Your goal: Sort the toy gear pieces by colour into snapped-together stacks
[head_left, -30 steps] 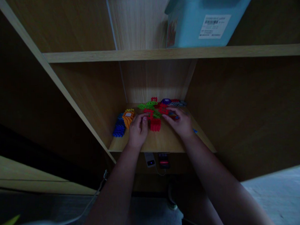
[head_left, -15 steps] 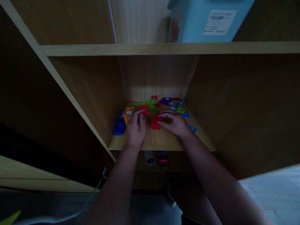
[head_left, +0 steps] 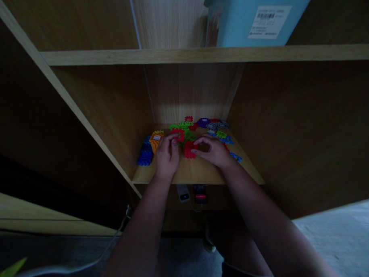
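My left hand pinches a red notched building piece between thumb and fingers, over the shelf board. My right hand has thumb and fingers closed around the right side of a red stack of pieces standing on the board. Behind my hands lie loose green pieces and another red piece. Left of my left hand stand an orange stack and a blue stack. My right hand partly covers some blue pieces beyond it.
Purple pieces and grey pieces lie at the back right. A light-blue bin stands on the upper shelf. Below the board are a white device and a phone-like device with a cable.
The view has shifted slightly, so the shelves sit a little higher. My hands keep nearly the same place and grip; the red piece and red stack have barely moved.
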`<state>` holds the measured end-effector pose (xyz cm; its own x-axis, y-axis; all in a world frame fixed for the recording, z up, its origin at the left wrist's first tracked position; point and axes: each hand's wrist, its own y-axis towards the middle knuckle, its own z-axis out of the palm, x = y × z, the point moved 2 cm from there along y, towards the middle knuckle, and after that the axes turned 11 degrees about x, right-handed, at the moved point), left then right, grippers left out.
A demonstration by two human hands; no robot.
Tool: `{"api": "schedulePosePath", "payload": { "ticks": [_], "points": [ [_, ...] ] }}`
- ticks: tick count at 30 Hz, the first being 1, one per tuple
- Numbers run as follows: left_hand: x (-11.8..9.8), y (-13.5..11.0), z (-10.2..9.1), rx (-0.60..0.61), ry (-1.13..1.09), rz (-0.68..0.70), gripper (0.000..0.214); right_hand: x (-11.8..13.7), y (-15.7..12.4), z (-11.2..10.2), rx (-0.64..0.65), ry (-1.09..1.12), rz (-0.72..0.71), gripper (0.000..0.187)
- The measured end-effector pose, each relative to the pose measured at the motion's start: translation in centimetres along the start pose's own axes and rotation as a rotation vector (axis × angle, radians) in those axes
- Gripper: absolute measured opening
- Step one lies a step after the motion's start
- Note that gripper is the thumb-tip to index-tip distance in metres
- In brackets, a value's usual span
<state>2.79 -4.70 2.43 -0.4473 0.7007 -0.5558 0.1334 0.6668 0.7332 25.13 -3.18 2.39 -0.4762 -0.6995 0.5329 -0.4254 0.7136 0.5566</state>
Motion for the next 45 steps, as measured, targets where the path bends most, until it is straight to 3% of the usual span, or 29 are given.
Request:
{"api": "schedulePosePath", "payload": {
  "ticks": [20,29,36,45],
  "points": [
    [0.0,0.0,0.1,0.004,-0.008,0.002,0.028,-0.6,-0.1,0.3,0.043,-0.021,0.010,0.032],
    [-0.1,0.0,0.3,0.020,0.022,0.039,0.025,0.4,-0.1,-0.4,-0.117,-0.108,-0.006,0.022],
    [-0.3,-0.4,0.9,0.086,-0.016,0.006,0.036,1.3,-0.2,-0.4,-0.185,-0.195,-0.032,0.033],
    [-0.5,0.0,0.5,0.098,0.044,0.093,0.032,1.8,0.0,-0.2,-0.130,-0.193,-0.072,0.054]
  ]
}}
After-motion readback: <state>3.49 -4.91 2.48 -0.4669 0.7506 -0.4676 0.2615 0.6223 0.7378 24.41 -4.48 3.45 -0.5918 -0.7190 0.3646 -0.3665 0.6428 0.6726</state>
